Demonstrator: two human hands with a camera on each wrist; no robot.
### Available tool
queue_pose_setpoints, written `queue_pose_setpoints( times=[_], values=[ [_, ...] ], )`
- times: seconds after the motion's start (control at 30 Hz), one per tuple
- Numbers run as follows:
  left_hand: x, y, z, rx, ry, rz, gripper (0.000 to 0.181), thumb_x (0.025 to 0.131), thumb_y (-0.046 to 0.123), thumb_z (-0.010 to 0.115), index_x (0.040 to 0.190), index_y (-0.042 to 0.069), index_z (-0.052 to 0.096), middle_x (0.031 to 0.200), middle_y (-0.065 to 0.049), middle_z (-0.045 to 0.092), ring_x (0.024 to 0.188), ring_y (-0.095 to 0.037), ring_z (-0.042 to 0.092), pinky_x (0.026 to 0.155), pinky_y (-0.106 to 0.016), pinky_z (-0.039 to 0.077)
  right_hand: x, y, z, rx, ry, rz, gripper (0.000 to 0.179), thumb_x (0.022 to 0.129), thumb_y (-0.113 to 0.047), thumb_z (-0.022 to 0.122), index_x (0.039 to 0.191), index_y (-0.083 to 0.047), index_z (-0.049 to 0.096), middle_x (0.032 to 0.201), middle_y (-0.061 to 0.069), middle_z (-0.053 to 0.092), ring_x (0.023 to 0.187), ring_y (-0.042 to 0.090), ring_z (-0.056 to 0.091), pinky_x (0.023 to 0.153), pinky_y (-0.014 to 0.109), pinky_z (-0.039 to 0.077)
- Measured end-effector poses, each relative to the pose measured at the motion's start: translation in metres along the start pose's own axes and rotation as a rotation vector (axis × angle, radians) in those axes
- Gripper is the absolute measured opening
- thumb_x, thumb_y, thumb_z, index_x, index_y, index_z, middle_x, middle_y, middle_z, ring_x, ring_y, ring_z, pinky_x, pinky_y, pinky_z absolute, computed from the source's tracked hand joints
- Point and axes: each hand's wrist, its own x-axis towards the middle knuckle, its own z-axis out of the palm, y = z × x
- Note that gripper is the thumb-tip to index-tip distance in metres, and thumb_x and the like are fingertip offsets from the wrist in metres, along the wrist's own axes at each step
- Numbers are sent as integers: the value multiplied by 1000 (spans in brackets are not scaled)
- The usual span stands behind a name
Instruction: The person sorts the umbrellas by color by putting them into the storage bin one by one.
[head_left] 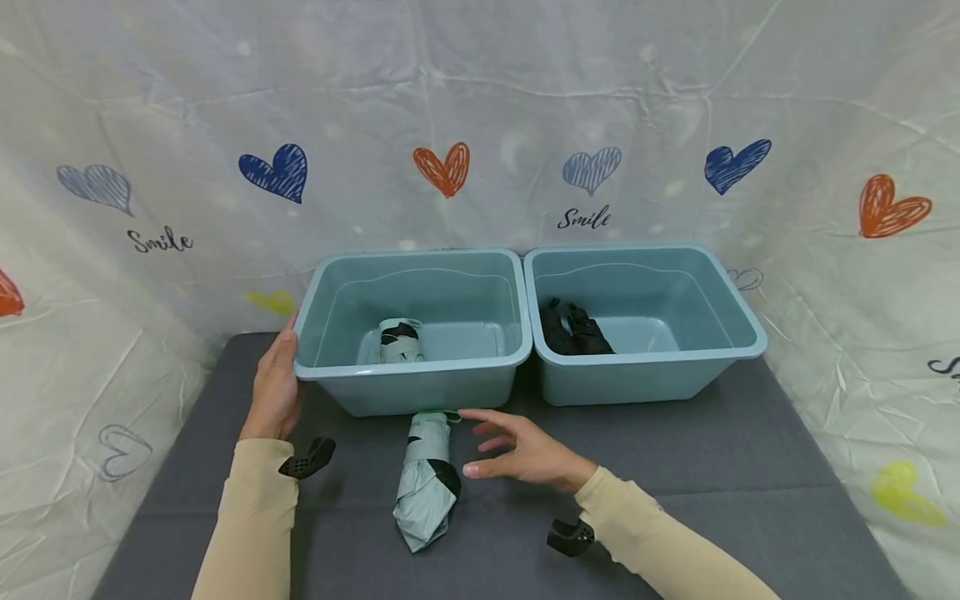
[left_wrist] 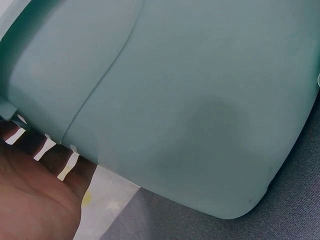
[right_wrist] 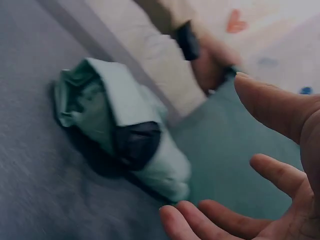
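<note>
A folded pale green umbrella [head_left: 426,492] with black patches lies on the table before the left bin. Just to its right is my right hand [head_left: 525,450], fingers spread and thumb apart. Its index fingertip is near the umbrella's wrist loop; whether they touch I cannot tell. My left hand [head_left: 276,387] rests against the left end of the light blue bin [head_left: 420,390], under the rim. In the left wrist view its fingers [left_wrist: 60,160] look extended, their tips hidden by the bin wall. Inside that bin lies another pale green and black umbrella [head_left: 401,342].
A second light blue bin [head_left: 637,379] adjoins on the right, with black folded umbrellas [head_left: 573,333] at its left end. Both bins stand at the back of a dark grey table [head_left: 675,467], close to a light curtain [head_left: 495,100] printed with hearts.
</note>
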Motion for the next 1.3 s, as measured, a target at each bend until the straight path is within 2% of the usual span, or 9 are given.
queue_pose_setpoints(
  times=[0.37, 0.47, 0.57, 0.63, 0.7, 0.8, 1.0, 1.2, 1.3],
  values=[
    [3, -2, -1, 0, -4, 0, 59, 111, 47, 30, 164, 26, 15, 170, 4, 10, 154, -19, 9, 123, -44, 7, 37, 12, 33, -16, 10, 86, 72, 93, -21, 78, 155, -29, 44, 147, 13, 44, 121, 28, 57, 87, 36, 53],
    [3, -2, 0, 5, -13, 10, 60, 110, 48, 30, 164, 25, 15, 170, 4, 10, 154, -19, 8, 123, -45, 6, 44, 14, 41, -3, 7, 81, 72, 92, -18, 78, 155, -25, 44, 139, 4, 48, 105, 19, 61, 79, 31, 52],
    [2, -2, 0, 1, -14, 17, 61, 110, 49, 31, 164, 25, 16, 170, 3, 11, 154, -19, 9, 123, -47, 6, 51, 15, 48, -40, 14, 55, 72, 92, -18, 79, 155, -23, 45, 112, 3, 57, 80, 12, 56, 69, 26, 47],
    [2, -2, 0, -2, -9, 17, 61, 109, 49, 32, 164, 26, 17, 170, 3, 11, 154, -20, 10, 123, -49, 6, 55, 15, 53, -88, 40, 48, 71, 90, -21, 80, 154, -23, 48, 115, 4, 57, 87, 12, 54, 75, 26, 46],
    [2, -2, 0, -4, -5, 13, 60, 110, 49, 32, 164, 27, 18, 170, 4, 12, 154, -21, 10, 122, -50, 6, 58, 14, 57, -147, 70, 58, 70, 89, -26, 82, 152, -25, 51, 125, 10, 55, 106, 15, 52, 87, 29, 45],
    [4, -3, -1, -2, -7, 12, 59, 110, 47, 31, 164, 27, 17, 170, 4, 12, 154, -21, 10, 123, -50, 6, 61, 14, 63, -210, 114, 92, 70, 85, -31, 84, 148, -25, 55, 149, 15, 37, 133, 23, 36, 103, 40, 39],
    [4, -4, -1, 5, -15, 21, 58, 111, 45, 30, 164, 26, 17, 170, 3, 11, 155, -20, 9, 123, -47, 7, 67, 10, 73, -345, 139, 127, 73, 80, -35, 88, 146, -25, 58, 134, 19, 40, 119, 27, 43, 98, 44, 43],
    [3, -4, -1, 20, -6, 16, 59, 110, 47, 31, 164, 27, 17, 170, 3, 12, 154, -22, 11, 122, -50, 7, 73, 3, 84, -418, 136, 180, 78, 78, -39, 90, 148, -26, 56, 148, 29, 30, 133, 41, 42, 98, 50, 45],
    [3, -2, 0, 22, -5, 18, 60, 110, 48, 31, 164, 26, 17, 170, 3, 12, 154, -22, 12, 122, -51, 8, 76, -1, 90, -477, 147, 200, 80, 77, -40, 90, 148, -29, 55, 148, 30, 33, 131, 46, 44, 95, 53, 47]
  ],
)
